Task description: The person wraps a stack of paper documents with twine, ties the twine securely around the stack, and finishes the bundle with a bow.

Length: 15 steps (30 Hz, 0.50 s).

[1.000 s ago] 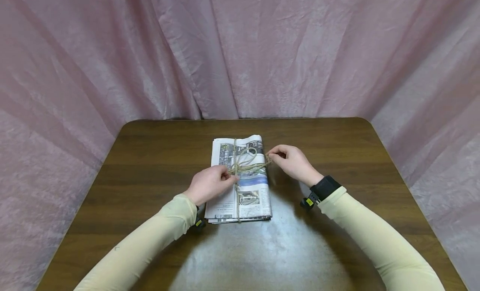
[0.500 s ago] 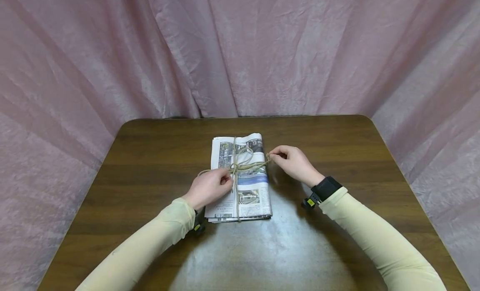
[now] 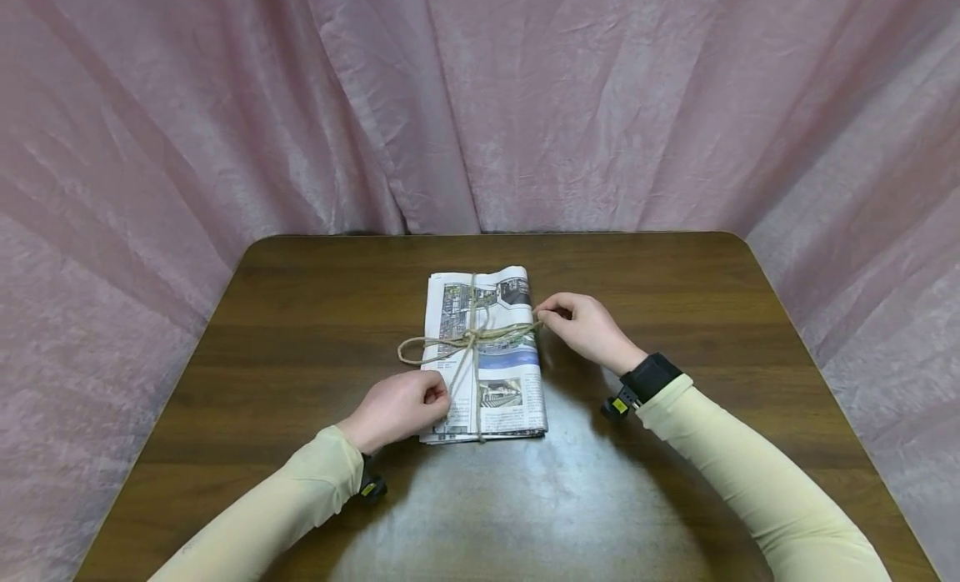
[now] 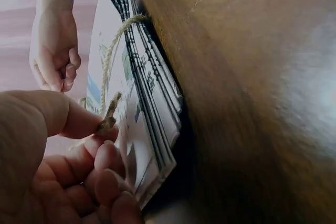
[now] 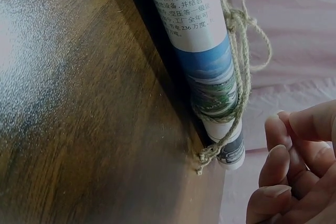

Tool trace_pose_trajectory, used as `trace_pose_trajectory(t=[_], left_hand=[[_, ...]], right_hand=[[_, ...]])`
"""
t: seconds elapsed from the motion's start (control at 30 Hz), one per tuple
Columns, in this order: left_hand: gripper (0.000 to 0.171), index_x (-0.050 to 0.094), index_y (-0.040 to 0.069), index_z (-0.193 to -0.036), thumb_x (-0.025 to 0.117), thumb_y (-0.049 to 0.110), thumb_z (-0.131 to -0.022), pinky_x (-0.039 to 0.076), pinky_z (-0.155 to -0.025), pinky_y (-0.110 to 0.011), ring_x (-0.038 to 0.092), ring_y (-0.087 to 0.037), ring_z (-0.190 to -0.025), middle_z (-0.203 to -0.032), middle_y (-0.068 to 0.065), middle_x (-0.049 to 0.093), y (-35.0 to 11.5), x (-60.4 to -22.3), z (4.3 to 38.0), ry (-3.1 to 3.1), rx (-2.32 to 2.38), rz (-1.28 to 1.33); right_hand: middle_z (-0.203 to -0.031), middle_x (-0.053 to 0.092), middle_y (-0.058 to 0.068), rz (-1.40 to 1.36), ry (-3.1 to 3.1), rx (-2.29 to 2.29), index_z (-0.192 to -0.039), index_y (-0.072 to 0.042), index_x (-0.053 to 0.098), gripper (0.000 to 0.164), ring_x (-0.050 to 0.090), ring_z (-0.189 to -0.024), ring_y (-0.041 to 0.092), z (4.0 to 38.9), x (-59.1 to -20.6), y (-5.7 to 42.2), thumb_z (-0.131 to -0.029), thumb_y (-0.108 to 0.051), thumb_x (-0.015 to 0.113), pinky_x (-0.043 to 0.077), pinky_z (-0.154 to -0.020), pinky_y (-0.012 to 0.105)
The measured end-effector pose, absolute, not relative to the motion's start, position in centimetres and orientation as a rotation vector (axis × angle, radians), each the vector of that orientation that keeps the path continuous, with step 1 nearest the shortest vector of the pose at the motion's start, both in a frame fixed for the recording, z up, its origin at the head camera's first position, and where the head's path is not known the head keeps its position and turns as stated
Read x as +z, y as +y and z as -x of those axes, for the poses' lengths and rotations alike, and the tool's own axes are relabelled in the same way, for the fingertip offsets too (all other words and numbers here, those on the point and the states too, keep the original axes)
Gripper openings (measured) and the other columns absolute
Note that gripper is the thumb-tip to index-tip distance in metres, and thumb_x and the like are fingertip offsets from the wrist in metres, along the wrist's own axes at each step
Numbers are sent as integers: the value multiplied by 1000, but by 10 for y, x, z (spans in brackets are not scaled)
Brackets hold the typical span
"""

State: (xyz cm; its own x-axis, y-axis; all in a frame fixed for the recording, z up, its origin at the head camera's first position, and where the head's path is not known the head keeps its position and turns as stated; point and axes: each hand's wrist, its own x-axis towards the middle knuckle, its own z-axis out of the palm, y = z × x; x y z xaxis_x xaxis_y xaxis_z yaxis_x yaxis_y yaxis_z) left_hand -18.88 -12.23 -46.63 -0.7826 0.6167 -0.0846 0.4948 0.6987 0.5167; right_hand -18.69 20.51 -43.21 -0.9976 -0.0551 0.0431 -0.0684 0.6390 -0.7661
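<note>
A stack of folded newspapers [image 3: 510,419] lies on the table, bound with twine [image 3: 477,398] along and across. The twine is knotted at the middle, and a long loop sticks out past the left edge. At the near left of the stack, my left hand [image 3: 401,403] pinches a frayed twine end [image 4: 108,118] between thumb and index finger; a strand runs from there up to the knot. My right hand [image 3: 588,323] is beside the right edge, thumb and index fingertips together and other fingers curled. In the right wrist view, a loose knotted end [image 5: 207,153] hangs apart from these fingers.
The brown wooden table [image 3: 315,298] has rounded far corners. Pink curtains [image 3: 570,107] hang behind it and on both sides. Each wrist wears a black band with a small camera, the right band [image 3: 651,377] showing more fully.
My left hand has moved from the knot toward the near left, drawing the twine end. The loop above the knot has shrunk, and the left loop is uncovered. My right hand has barely moved.
</note>
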Motion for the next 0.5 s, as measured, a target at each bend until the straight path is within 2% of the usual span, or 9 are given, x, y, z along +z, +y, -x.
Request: trace_pose_trajectory(t=[0.27,0.4,0.5], left_hand=[[15,56,29,-71,60,20,-83,41,-58,-29,48,-5,-60,-64,14,50,-140,-462,182,2604,584,-978],[16,56,29,-72,63,23,-85,41,-58,-29,48,-5,-61,-65,14,51,-148,-459,183,2547,547,-991],[20,58,29,-73,64,33,-92,41,-58,-31,49,-6,-60,-65,13,53,-153,-456,189,2506,550,-952]], right_hand=[[-102,72,10,-115,-2837,1313,-112,-11,75,22,59,-85,22,189,-431,204,-102,-28,64,48,-75,40],[-101,72,6,-139,-2841,1306,-112,-10,75,23,58,-85,21,191,-431,201,-102,-27,64,47,-74,39],[-99,71,5,-163,-2853,1319,-114,-9,75,25,57,-83,21,194,-429,195,-103,-28,64,46,-73,39]])
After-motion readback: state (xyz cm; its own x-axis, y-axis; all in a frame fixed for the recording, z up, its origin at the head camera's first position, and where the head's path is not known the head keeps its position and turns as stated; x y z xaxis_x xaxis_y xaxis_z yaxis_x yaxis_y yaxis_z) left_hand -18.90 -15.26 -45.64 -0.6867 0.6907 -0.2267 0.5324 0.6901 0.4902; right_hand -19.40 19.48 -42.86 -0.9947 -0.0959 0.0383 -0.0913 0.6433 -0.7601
